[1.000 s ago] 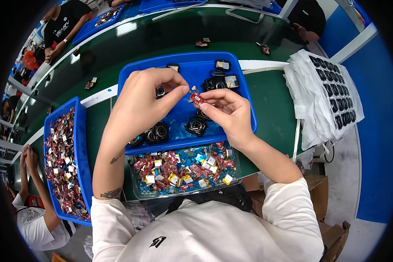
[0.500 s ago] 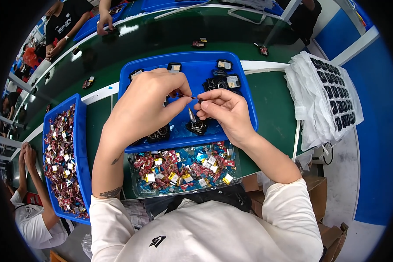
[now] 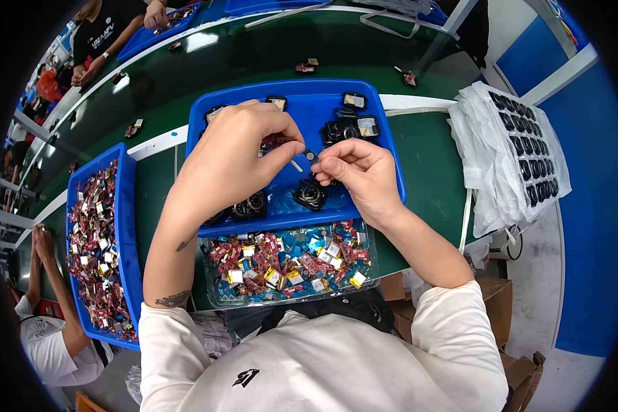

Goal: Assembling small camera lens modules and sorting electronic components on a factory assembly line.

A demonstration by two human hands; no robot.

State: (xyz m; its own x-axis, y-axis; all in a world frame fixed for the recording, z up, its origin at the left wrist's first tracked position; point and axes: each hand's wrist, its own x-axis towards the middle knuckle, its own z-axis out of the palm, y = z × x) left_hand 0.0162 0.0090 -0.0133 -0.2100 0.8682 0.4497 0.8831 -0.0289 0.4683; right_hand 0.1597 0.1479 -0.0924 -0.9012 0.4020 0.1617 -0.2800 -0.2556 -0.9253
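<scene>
**Mia:** While both hands hang over the blue tray [image 3: 391,147], what are they holding?

**Ben:** The left hand [image 3: 237,161] has its fingers curled shut. It pinches a small red part [image 3: 276,142]. The right hand [image 3: 360,175] is closed too, and its fingertips pinch a tiny dark piece [image 3: 312,156]. The two hands almost touch.

**Mia:** What sits under them?

**Ben:** Round black parts [image 3: 309,196] lie in the blue tray. Just below it is a clear box [image 3: 288,264] full of little red, blue and yellow bits. A second blue tray [image 3: 127,226] stands off to the left.
</scene>
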